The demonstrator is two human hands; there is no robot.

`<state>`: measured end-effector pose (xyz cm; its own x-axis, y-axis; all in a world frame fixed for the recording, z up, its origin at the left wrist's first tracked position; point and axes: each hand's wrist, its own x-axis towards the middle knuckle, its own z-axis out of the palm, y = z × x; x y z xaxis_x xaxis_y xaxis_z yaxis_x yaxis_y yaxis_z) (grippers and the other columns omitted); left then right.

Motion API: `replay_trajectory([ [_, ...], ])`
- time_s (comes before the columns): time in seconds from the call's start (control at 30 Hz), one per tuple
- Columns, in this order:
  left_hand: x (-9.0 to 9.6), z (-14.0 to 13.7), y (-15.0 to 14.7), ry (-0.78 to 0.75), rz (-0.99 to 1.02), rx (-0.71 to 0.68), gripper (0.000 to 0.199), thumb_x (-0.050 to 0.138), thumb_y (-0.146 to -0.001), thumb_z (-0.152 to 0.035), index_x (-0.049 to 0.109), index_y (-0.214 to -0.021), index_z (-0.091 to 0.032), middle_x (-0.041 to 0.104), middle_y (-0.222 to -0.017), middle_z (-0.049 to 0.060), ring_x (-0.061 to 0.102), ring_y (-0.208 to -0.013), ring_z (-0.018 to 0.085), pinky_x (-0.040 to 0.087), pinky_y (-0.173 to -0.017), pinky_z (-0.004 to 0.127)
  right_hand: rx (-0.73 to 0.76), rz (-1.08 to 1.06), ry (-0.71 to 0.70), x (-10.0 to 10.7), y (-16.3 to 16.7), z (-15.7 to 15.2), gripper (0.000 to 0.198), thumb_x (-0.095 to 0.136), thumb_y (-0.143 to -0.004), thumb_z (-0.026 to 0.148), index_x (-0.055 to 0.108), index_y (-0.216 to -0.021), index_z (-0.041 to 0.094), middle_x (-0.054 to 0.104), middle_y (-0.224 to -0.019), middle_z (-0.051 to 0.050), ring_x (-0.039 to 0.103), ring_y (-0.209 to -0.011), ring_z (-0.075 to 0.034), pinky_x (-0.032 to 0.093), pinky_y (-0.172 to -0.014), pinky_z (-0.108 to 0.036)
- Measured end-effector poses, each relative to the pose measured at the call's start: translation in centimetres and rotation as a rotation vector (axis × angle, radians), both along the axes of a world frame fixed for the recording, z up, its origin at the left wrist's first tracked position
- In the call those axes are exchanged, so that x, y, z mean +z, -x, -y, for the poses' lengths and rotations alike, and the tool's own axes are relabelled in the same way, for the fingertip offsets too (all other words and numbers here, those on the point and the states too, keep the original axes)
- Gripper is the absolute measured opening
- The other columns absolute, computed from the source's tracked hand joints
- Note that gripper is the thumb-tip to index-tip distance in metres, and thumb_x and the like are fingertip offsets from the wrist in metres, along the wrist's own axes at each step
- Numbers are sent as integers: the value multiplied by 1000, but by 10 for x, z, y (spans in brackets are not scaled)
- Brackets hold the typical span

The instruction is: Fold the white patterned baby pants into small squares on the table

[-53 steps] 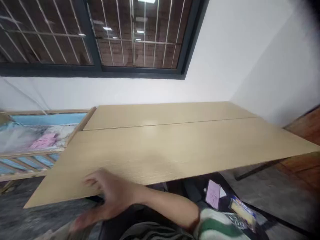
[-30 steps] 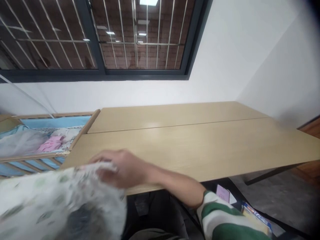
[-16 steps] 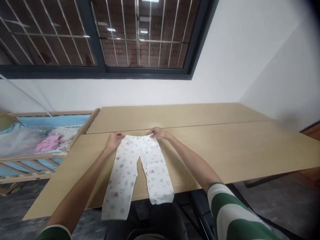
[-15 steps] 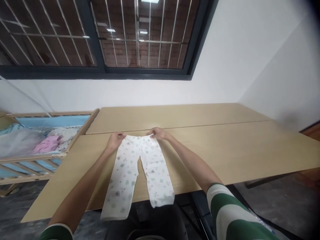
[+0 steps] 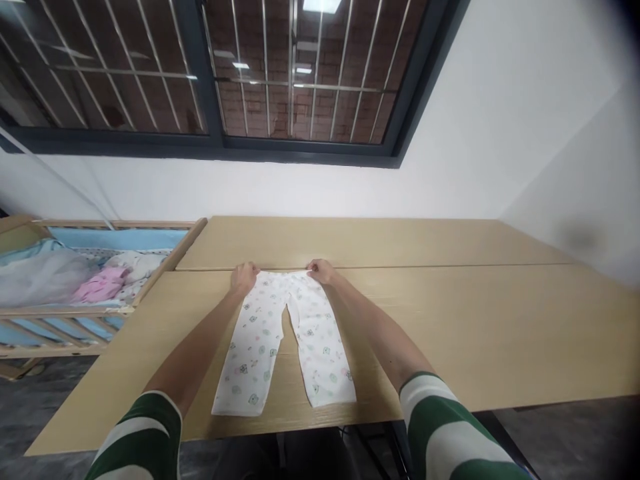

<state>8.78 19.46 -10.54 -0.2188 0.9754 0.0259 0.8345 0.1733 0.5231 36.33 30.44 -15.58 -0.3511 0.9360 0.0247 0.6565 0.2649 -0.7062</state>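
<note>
A pair of small white trousers (image 5: 257,340) with a scattered green and grey print lies spread on the wooden table (image 5: 450,320), waistband away from me and legs pointing toward me. At the left end of the waistband, my left hand (image 5: 245,277) pinches the fabric between thumb and fingers. My right hand (image 5: 323,272) grips the opposite waist corner the same way. The waistband is stretched straight between both hands. Both leg hems rest on the tabletop, short of its front edge.
To the left stands a wooden crib (image 5: 193,233) with blue lining, holding a pink cloth (image 5: 103,283) and pale bedding. A seam (image 5: 400,267) crosses the table. Behind it rise a white wall (image 5: 300,190) and a dark-framed, barred window (image 5: 310,150).
The trousers have moved farther onto the table; their hems hung past the front edge before and now lie flat on it. Both hands kept hold of the waistband. The view has shifted slightly.
</note>
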Motion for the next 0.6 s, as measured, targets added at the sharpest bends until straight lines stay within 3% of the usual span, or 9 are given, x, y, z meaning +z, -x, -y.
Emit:
replay_trajectory([
  [0.13,21,42,-52,-20,-60,-103,29,43,-101,-25,60,-121,-13,60,-132,19,52,-126,28,39,-106,41,-16,-17,51,-1,-3,-3,12,75,-72,13,70,-83,15,64,-70,1,59,-68,-11,45,-65,-19],
  [0.2,22,81,-96,31,-57,-244,26,47,-100,-30,65,-113,-17,69,-115,13,62,-111,26,46,-95,36,-22,-39,84,-2,-4,-5,14,75,-72,13,69,-83,15,64,-68,2,58,-66,-11,45,-63,-18],
  [0.27,18,128,-142,102,-45,-407,30,56,-94,-48,69,-95,-21,72,-90,8,68,-87,24,49,-81,34,-30,-67,112,-3,-5,-6,14,75,-72,12,67,-83,14,63,-67,2,58,-64,-10,45,-62,-18],
  [0.37,4,187,-198,189,-112,-638,50,49,-92,-62,71,-96,-17,72,-89,15,69,-86,33,50,-77,43,-41,-101,137,-4,-4,-5,13,74,-73,11,64,-81,13,62,-65,2,57,-62,-10,46,-62,-19],
  [0.47,-6,214,-222,264,-131,-650,53,48,-92,-59,71,-100,-13,72,-96,20,68,-94,39,49,-81,49,-39,-114,143,-4,-5,-3,15,74,-73,11,61,-80,14,61,-66,2,56,-62,-10,46,-63,-20],
  [0.6,-11,214,-220,277,-83,-632,43,46,-93,-45,72,-101,-12,72,-99,21,68,-97,37,49,-82,48,-31,-108,126,-5,-5,0,14,72,-77,13,60,-83,15,60,-70,2,56,-67,-11,45,-65,-19],
])
